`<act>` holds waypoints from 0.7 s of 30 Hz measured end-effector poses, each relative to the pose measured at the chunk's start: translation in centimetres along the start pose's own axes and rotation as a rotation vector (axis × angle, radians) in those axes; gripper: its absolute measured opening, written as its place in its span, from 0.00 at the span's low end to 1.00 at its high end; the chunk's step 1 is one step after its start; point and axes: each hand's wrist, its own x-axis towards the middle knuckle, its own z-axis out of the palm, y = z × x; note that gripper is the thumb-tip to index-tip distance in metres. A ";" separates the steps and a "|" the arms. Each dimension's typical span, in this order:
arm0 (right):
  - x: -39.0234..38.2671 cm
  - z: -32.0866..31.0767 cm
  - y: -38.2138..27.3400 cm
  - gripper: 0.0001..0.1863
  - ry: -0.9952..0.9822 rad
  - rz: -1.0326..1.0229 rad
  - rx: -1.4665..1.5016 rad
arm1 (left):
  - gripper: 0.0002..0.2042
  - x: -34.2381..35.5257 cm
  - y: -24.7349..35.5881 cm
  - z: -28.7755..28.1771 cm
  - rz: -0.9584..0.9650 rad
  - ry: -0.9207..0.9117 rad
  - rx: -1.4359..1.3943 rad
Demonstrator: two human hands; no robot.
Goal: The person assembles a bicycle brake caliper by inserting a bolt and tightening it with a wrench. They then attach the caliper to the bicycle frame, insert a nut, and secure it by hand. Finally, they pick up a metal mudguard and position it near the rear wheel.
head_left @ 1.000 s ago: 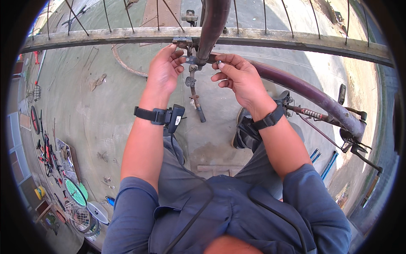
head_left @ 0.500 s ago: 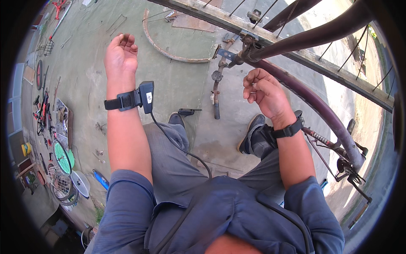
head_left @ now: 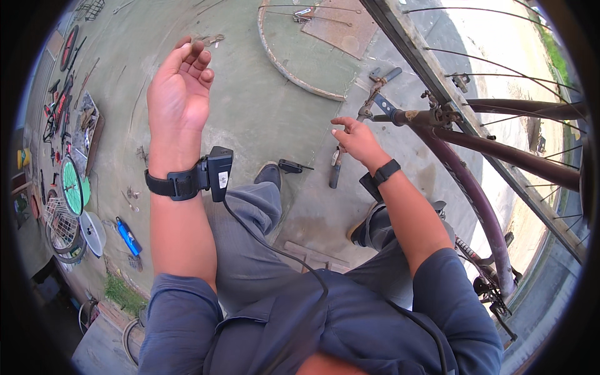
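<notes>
My left hand (head_left: pixel 180 100) is raised above the floor at left, palm showing, fingers loosely bent and thumb near the fingertips; no held thing can be made out. Lower and to the right, my right hand (head_left: pixel 361 142) has its index finger stretched out and thumb apart, with nothing visible in it. It hangs in front of the handlebar (head_left: pixel 335 174) of a bicycle that appears to stand upside down. Its purple frame (head_left: pixel 470 187), brown fork (head_left: pixel 509 153) and spoked front wheel rim (head_left: pixel 431 69) rise to my right. Neither hand visibly grips the bicycle.
A bare rim (head_left: pixel 275 59) and a brown board (head_left: pixel 340 28) lie on the floor ahead. A small black device (head_left: pixel 292 166) sits by my left shoe (head_left: pixel 269 174). At far left are a blue bottle (head_left: pixel 129 236), a wire basket (head_left: pixel 61 224) and a green-disc wheel (head_left: pixel 72 184).
My right hand has moved left, its index finger now stretched out. The left hand is larger in view, its fingers still bent. The view has turned, so the bicycle and floor objects appear shifted.
</notes>
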 end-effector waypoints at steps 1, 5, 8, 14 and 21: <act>1.6 0.5 0.3 0.23 0.022 -0.023 -0.119 | 0.10 -0.2 0.5 -0.7 0.011 0.002 0.010; 6.8 1.5 1.8 0.31 0.087 -0.011 -0.409 | 0.12 -0.6 2.1 -2.5 0.024 0.046 0.026; 10.3 1.8 3.5 0.35 0.096 0.006 -0.528 | 0.14 -1.1 2.8 -3.6 0.020 0.043 0.048; 14.7 2.6 6.4 0.39 0.102 -0.014 -0.647 | 0.15 -1.8 4.5 -6.1 0.033 0.103 0.107; 17.1 3.2 6.7 0.33 0.068 0.098 -0.795 | 0.16 -1.1 4.7 -7.8 -0.005 0.131 0.149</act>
